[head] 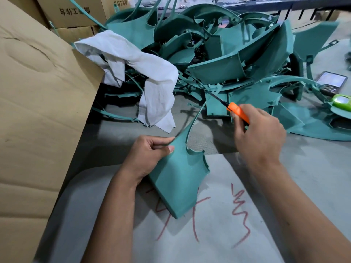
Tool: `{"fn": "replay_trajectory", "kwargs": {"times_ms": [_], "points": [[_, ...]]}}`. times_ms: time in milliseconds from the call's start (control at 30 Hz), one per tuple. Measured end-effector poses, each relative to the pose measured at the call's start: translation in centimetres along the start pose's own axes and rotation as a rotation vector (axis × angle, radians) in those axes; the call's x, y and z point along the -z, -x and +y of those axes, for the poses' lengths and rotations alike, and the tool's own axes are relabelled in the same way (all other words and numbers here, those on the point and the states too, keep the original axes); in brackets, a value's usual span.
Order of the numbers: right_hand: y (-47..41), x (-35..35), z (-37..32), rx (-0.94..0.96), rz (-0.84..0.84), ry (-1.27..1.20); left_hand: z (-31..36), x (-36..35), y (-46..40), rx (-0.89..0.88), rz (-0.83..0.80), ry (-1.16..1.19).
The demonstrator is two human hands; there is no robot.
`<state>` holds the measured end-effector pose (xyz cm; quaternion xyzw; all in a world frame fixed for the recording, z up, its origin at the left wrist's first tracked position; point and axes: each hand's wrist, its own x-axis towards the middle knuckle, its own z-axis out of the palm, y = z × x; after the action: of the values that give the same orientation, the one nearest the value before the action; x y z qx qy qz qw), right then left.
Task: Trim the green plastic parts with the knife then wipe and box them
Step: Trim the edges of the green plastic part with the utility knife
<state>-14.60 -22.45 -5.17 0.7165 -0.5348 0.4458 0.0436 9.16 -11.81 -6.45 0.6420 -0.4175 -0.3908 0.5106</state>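
a green part [178,173] is held at lower centre of the frame by the left hand [150,154], thumb and fingers pinched on its upper left edge. the part is tilted, its lower corner resting on a pale sheet [218,224] marked with red strokes, and a thin curved arm of it rises toward the centre of the frame. the right hand [258,133] is seen right of centre, closed around the orange handle of a knife [238,112]; the dark blade is pointed up and left toward the pile [218,54]. the blade is held clear of the held part; whether its tip touches the pile cannot be told.

the pile of green parts is heaped across the upper centre and right of the frame, with more pieces spread flat at the right edge. a white cloth [140,73] is draped over the left side of the pile and hangs down onto the grey table [117,133]. a large cardboard box [38,111] fills the left of the frame, its flap reaching to the cloth. more boxes [76,14] with printed characters are stacked at upper left. a phone [331,82] lies at the right edge, and a bright green object [341,101] is seen just below it.
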Motion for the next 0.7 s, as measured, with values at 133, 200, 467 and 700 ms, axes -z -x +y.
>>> {"fn": "replay_trajectory", "kwargs": {"times_ms": [133, 200, 467, 700], "points": [[0.1, 0.4, -0.4, 0.005, 0.120, -0.121, 0.1, 0.1, 0.0, 0.007, -0.002, 0.010], [-0.1, 0.4, -0.3, -0.011, 0.120, -0.147, 0.2, 0.2, 0.1, 0.011, -0.025, 0.029], [-0.1, 0.0, 0.3, -0.002, 0.040, -0.111, 0.2, 0.4, 0.5, -0.011, -0.116, 0.047], [-0.3, 0.1, 0.6, -0.127, 0.091, -0.287, 0.8, -0.1, 0.2, -0.086, -0.003, 0.274]]}}
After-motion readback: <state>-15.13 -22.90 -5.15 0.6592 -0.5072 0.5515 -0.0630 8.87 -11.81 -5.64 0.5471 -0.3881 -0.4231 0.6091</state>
